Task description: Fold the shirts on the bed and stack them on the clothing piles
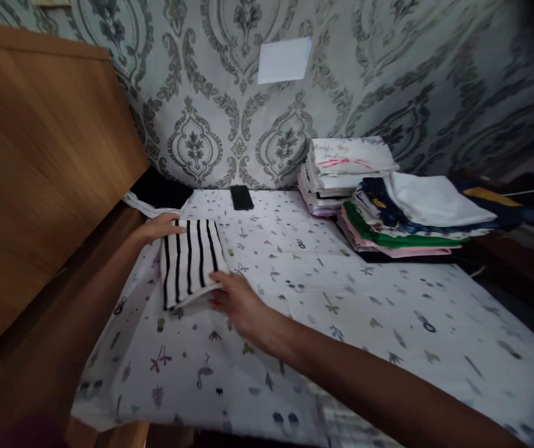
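A folded cloth with black and white stripes (194, 258) lies at the left part of the printed sheet, its near right edge lifted a little. My left hand (158, 229) is at its far left corner, the thumb on top and the other fingers along the far edge. At the right edge, my right hand (239, 302) pinches the cloth, thumb above and fingers underneath. Just beyond my left hand lies a black cloth (161, 190) with a white one below it.
A white printed sheet (294, 348) covers the table. A black phone (242, 198) lies near the patterned wall. Two stacks of folded clothes, a far one (350, 163) and a nearer one (401, 230), stand at the right. A wooden cabinet (47, 155) borders the left side.
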The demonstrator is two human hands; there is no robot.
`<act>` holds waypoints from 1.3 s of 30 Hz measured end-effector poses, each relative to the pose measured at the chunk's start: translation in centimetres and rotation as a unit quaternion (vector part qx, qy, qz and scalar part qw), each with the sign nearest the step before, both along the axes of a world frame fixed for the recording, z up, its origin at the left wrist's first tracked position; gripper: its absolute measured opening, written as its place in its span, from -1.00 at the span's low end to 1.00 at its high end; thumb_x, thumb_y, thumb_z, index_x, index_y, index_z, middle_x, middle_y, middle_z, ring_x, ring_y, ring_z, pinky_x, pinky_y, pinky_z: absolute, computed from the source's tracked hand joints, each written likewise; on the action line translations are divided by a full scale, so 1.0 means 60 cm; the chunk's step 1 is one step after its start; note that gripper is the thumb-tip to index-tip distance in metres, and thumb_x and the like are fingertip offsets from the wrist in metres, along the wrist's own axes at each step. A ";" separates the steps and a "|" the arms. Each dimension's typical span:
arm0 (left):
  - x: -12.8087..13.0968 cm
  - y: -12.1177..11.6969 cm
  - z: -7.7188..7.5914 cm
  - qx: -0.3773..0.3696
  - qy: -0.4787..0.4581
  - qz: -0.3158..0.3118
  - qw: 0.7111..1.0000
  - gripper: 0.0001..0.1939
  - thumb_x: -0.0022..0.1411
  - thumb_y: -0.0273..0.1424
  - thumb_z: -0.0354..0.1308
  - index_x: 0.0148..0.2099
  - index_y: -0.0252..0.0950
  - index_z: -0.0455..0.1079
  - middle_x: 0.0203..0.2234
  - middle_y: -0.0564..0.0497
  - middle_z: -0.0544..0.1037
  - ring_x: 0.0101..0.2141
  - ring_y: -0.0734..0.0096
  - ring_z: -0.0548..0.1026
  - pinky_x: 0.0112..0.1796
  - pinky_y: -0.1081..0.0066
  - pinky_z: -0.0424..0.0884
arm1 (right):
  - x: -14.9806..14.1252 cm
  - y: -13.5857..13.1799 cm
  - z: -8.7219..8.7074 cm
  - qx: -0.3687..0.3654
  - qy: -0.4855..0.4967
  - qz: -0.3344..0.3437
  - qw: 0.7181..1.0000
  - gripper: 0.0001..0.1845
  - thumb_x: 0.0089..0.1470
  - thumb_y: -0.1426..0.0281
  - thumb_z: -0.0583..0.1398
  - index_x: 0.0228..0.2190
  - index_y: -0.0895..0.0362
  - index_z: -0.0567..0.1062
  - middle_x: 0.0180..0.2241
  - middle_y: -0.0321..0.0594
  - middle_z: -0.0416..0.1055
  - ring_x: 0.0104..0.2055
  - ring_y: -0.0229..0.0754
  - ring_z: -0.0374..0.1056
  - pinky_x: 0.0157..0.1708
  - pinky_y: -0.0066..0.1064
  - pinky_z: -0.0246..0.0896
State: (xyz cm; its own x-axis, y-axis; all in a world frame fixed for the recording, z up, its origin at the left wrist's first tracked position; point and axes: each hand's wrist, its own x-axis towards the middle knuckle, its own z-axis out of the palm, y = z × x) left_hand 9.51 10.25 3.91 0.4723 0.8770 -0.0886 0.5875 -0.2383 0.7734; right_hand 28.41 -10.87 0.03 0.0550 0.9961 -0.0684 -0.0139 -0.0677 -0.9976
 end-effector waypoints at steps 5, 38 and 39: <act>0.039 -0.134 0.038 -0.160 -0.243 0.084 0.953 -0.47 -0.11 -0.25 0.43 -0.06 -0.31 0.47 -0.27 -0.07 0.62 -0.31 0.27 0.56 -0.32 0.41 0.47 | 0.173 -0.004 0.070 -0.095 0.164 -0.109 0.976 -0.76 -0.01 0.36 0.16 -0.23 0.11 0.44 -0.39 -0.15 0.54 -0.34 -0.08 0.47 -0.40 -0.27 0.41; 0.334 -0.349 -0.077 0.310 0.197 -0.372 0.852 -0.39 0.44 0.01 -0.29 0.42 -0.06 0.00 0.41 -0.05 0.02 0.39 0.17 -0.05 0.31 -0.05 -0.22 | 0.388 -0.040 -0.007 -0.140 -0.457 -0.175 0.861 -0.78 0.09 0.40 0.13 -0.32 0.14 0.60 -0.27 -0.13 0.57 -0.19 -0.10 0.44 -0.23 -0.38 0.24; 0.329 -0.345 -0.071 0.299 0.194 -0.375 0.856 -0.38 0.44 0.01 -0.29 0.42 -0.06 0.00 0.41 -0.03 0.02 0.39 0.19 -0.05 0.32 -0.03 -0.24 | 0.388 -0.043 -0.005 -0.137 -0.461 -0.173 0.860 -0.77 0.10 0.42 0.13 -0.31 0.15 0.59 -0.26 -0.12 0.57 -0.18 -0.09 0.44 -0.21 -0.37 0.25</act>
